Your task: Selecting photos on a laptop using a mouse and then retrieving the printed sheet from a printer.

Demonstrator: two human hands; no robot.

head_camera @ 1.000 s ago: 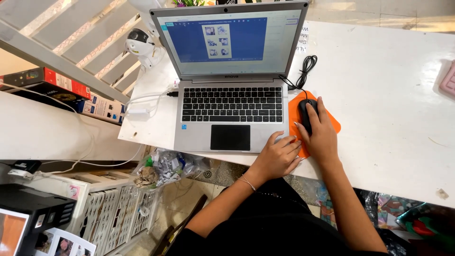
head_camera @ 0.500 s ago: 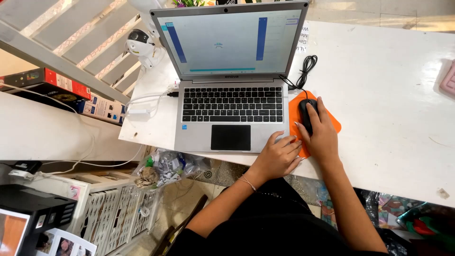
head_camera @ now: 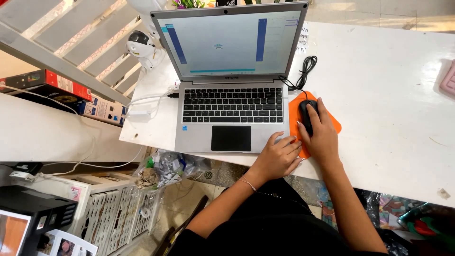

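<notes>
A silver laptop stands open on the white table, its screen showing a pale page with two blue side bars. My right hand lies over a black wired mouse on an orange mouse pad just right of the laptop. My left hand rests, fingers curled loosely, on the laptop's front right corner, touching the palm rest and holding nothing. A thin bracelet circles my left wrist.
The mouse cable coils behind the pad. A small white round camera stands left of the laptop, with white charger cables at the table edge. Boxes lie on a lower shelf; a white lattice crate stands on the floor.
The laptop screen changed from a blue window with pictures to a pale page with blue side bars. Both hands stayed in place.
</notes>
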